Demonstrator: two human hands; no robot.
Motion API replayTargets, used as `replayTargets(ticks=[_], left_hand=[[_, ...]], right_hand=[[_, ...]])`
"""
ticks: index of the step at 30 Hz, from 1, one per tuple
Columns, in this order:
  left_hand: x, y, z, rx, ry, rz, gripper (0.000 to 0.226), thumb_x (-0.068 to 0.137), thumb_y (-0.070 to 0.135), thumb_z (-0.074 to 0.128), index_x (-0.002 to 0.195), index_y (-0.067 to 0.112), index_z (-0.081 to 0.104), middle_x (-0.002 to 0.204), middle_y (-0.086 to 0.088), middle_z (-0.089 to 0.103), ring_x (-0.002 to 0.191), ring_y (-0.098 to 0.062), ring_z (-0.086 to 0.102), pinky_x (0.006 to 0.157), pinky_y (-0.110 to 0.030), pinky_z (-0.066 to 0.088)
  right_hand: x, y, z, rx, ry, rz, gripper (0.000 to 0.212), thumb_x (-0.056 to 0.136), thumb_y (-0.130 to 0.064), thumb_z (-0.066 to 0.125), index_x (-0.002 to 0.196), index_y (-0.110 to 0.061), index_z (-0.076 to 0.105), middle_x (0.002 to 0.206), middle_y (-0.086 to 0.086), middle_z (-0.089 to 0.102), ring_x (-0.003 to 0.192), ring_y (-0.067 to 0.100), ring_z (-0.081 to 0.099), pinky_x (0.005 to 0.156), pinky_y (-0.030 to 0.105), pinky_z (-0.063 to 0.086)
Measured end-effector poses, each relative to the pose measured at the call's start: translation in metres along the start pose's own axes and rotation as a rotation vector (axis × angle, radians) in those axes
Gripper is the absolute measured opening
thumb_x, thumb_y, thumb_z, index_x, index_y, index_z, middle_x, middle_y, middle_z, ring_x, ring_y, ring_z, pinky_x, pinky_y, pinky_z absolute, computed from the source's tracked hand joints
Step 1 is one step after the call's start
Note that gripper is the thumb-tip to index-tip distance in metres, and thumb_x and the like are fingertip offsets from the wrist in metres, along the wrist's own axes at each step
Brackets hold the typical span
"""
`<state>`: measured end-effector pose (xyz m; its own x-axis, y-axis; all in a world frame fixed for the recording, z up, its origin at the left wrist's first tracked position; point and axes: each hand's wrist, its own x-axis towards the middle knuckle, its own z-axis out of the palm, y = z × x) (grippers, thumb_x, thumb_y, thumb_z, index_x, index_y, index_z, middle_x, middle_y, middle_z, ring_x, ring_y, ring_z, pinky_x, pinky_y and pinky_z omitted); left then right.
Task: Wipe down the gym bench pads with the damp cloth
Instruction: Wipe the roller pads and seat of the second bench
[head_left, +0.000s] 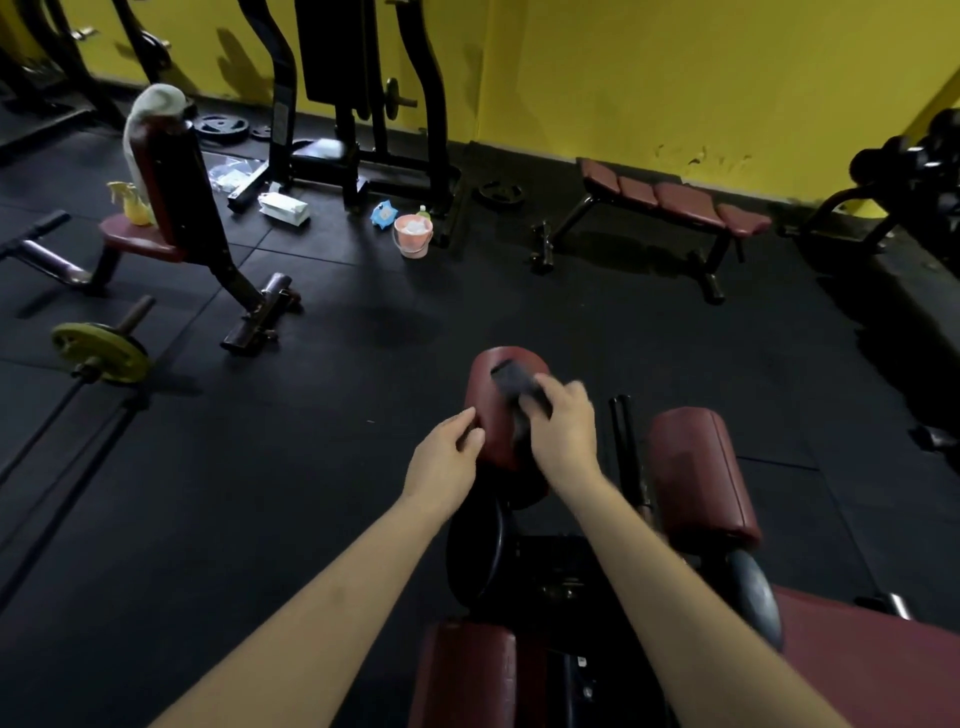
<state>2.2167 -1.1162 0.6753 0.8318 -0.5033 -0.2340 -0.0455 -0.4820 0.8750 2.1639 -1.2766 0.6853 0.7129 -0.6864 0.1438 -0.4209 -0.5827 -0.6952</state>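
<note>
Pressing a dark damp cloth (521, 387) against the upper face of a maroon roller pad (493, 415), right hand (563, 428) curled over the cloth's near end, blurred. Cloth's long axis running from the fingers up and left toward the pad's far end. Steadying the same pad on its left side, left hand (444, 460), fingers bent against the edge, thumb up; whether truly gripping or only touching, cannot tell. Two hands close together, one pad between them.

Long axis of the held pad running away from the body, rounded far end pointing toward the yellow wall (675, 78). Second roller pad (701, 473) just to the right, roughly parallel. Two more maroon pads at the bottom edge, one left (467, 675), one right (872, 665).

Further out on the black floor (260, 467): two benches, one upright-backed (166, 197) with a pale towel (150, 111) draped over its top, one flat (670, 200) by the wall; one pink bucket (413, 236); one yellow spray bottle (132, 202) on the upright bench's seat; one yellow-green weight plate (101, 353) on a bar
</note>
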Motion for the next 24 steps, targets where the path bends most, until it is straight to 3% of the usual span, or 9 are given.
replayTargets(ticks=[3,6,8,11,14,18,21,24], left_hand=[[0.001,-0.003,0.008,0.075,-0.025,0.014,0.052,0.103,0.046,0.053,0.153,0.033,0.046,0.158,0.01,0.046,0.143,-0.017,0.045,0.118,-0.04,0.038],[0.003,-0.009,0.008,0.019,-0.031,-0.034,0.052,0.104,0.04,0.055,0.154,0.035,0.044,0.154,0.009,0.051,0.139,-0.016,0.05,0.114,-0.031,0.04],[0.004,-0.015,0.004,-0.028,-0.037,-0.079,0.049,0.105,0.038,0.054,0.152,0.036,0.046,0.143,0.011,0.059,0.131,-0.012,0.055,0.109,-0.025,0.041],[0.006,-0.026,-0.002,-0.098,-0.057,-0.123,0.045,0.104,0.041,0.053,0.149,0.038,0.05,0.141,0.011,0.061,0.133,-0.012,0.055,0.116,-0.032,0.041],[0.006,-0.026,-0.007,-0.053,-0.034,-0.126,0.042,0.105,0.038,0.054,0.147,0.036,0.054,0.139,0.007,0.064,0.122,-0.007,0.056,0.102,-0.021,0.041],[0.001,-0.015,-0.008,-0.08,-0.011,-0.087,0.044,0.105,0.04,0.054,0.148,0.034,0.053,0.138,0.009,0.064,0.125,-0.006,0.057,0.097,-0.018,0.037],[0.001,-0.016,-0.001,-0.097,-0.046,-0.097,0.046,0.101,0.048,0.057,0.147,0.041,0.053,0.135,0.012,0.066,0.121,-0.006,0.061,0.094,-0.021,0.045],[0.007,-0.021,0.002,-0.101,-0.058,-0.118,0.044,0.102,0.042,0.057,0.146,0.043,0.053,0.13,0.014,0.068,0.117,-0.006,0.063,0.087,-0.017,0.046]], right_hand=[[-0.058,0.007,-0.008,-0.005,-0.03,-0.04,0.029,0.1,-0.025,0.062,0.129,-0.025,0.067,0.098,-0.007,0.046,0.099,0.018,0.053,0.085,0.024,0.041],[-0.047,0.004,-0.008,0.038,-0.044,-0.043,0.026,0.1,-0.023,0.062,0.126,-0.023,0.069,0.099,-0.005,0.048,0.1,0.018,0.054,0.082,0.019,0.04],[-0.009,-0.003,0.001,0.008,-0.009,-0.049,0.028,0.101,-0.025,0.061,0.128,-0.019,0.068,0.104,-0.001,0.05,0.105,0.023,0.053,0.09,0.027,0.042],[0.048,-0.017,0.014,0.003,0.014,-0.005,0.034,0.103,-0.031,0.057,0.134,-0.019,0.064,0.115,0.005,0.051,0.112,0.028,0.052,0.1,0.04,0.046],[0.063,-0.023,0.015,-0.03,0.013,0.029,0.033,0.105,-0.035,0.053,0.134,-0.022,0.062,0.12,0.006,0.05,0.114,0.029,0.049,0.101,0.042,0.045],[0.002,-0.015,0.0,-0.073,-0.018,-0.033,0.032,0.103,-0.033,0.057,0.133,-0.023,0.063,0.113,0.001,0.049,0.109,0.023,0.049,0.095,0.035,0.045],[-0.055,-0.003,-0.009,-0.074,-0.033,-0.087,0.027,0.101,-0.029,0.061,0.128,-0.025,0.066,0.101,-0.006,0.045,0.101,0.021,0.051,0.087,0.03,0.045],[-0.058,0.002,-0.008,-0.054,-0.045,-0.164,0.024,0.099,-0.025,0.064,0.123,-0.025,0.068,0.096,-0.007,0.043,0.097,0.023,0.051,0.089,0.033,0.047]])
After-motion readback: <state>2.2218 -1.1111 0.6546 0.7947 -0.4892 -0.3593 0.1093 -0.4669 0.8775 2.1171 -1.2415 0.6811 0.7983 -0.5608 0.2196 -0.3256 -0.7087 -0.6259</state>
